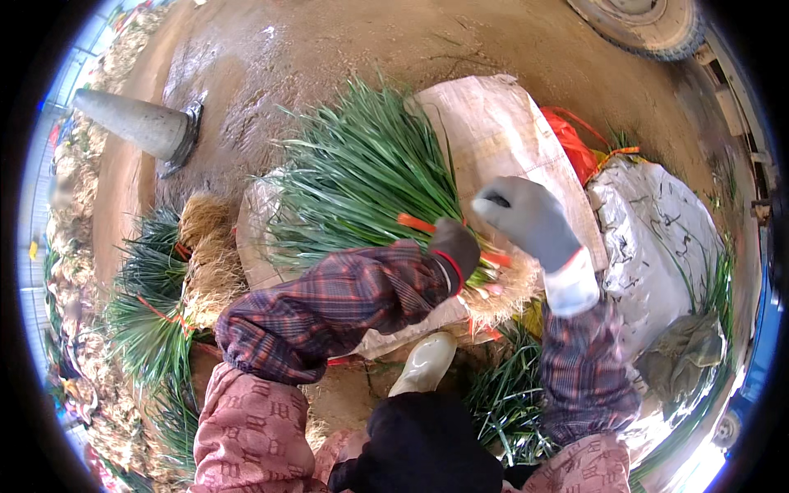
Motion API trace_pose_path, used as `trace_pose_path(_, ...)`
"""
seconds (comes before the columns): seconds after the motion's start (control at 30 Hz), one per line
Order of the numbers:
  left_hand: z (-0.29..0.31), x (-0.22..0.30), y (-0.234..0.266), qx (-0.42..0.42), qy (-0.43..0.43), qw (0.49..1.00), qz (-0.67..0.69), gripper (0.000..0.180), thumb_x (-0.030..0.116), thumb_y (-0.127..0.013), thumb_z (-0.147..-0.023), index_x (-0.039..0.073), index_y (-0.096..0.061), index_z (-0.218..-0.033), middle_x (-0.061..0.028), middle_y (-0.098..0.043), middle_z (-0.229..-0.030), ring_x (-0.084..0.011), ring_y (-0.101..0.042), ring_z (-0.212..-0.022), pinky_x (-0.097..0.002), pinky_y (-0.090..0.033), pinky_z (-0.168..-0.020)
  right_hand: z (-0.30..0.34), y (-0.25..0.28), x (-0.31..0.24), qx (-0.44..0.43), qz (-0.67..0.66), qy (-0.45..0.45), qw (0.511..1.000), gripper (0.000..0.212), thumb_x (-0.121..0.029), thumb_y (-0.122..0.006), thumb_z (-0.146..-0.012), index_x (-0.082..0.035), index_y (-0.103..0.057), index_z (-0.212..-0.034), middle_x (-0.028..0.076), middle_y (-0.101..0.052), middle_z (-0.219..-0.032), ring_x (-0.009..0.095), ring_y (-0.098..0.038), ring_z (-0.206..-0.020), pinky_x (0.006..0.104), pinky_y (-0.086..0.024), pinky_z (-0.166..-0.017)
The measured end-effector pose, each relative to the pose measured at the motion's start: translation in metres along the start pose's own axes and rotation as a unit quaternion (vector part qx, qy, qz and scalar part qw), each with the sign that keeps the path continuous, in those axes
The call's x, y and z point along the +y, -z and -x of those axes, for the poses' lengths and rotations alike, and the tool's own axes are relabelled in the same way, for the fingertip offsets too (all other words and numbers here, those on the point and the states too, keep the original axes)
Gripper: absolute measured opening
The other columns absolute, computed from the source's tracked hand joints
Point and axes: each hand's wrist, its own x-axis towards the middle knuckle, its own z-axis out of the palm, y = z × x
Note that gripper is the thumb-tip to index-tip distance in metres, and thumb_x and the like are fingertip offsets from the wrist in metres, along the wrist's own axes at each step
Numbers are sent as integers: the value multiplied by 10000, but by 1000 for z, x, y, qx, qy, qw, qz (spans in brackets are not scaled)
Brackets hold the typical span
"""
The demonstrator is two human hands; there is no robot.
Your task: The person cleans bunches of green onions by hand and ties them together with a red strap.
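Note:
A large bunch of green onions [370, 164] lies on a pale woven sack [567, 193], leaves fanned to the far left, stringy roots [501, 300] toward me at the right. My left hand [454, 246], in a dark glove, is closed around the stems just above the roots. An orange tie strip [415, 223] shows on both sides of that hand. Over the right side of the bunch, my right hand [526, 218], in a grey glove, has its fingers curled together. Whatever may be between those fingers cannot be made out.
Tied onion bunches [156, 287] are heaped at the left, near a grey cone [140, 123] lying tipped over. A white sack [653, 238] and a red bag [567, 144] lie at the right. Loose green leaves [514, 394] sit by my boot [426, 361]. A wheel [641, 20] stands far right.

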Motion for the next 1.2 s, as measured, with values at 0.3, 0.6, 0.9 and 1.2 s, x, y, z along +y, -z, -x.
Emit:
trace_pose_path(0.3,-10,-1,-17,23,10,999,-43,354,70,-520,-825,-63,-637,-1132,-257,-610,-1120,-437,-555,-1066,-560,-440,-879,-96,-60,-8,-280,186,148,930,337,-409,-681,-785,-95,-742,-894,161,-694,-869,355,-662,-841,446,-507,-750)
trace_pose_path(0.6,-3,-7,-9,120,53,962,238,148,136,-558,-845,53,-679,-864,-128,-676,-871,-325,-649,-770,-396,-508,-677,-138,-98,67,-125,-11,31,992,252,-355,-651,-804,-118,-732,-830,147,-697,-823,313,-670,-810,406,-515,-765)
trace_pose_path(0.9,37,-70,-37,-5,105,396,912,327,271,-478,-1011,55,-589,-792,-6,-509,-651,-98,-457,-524,-255,-367,-495,-76,-7,154,40,-298,-171,938,199,-266,-614,-904,-89,-702,-884,-19,-585,-712,72,-514,-624,243,-424,-546)
trace_pose_path(1.2,24,-43,12,209,-241,941,116,78,145,-645,-699,75,-660,-666,-84,-624,-718,-271,-639,-766,-412,-478,-752,-77,-15,52,-229,-234,36,944,423,-434,-665,-881,-65,-692,-1087,6,-658,-867,116,-573,-765,270,-464,-700)
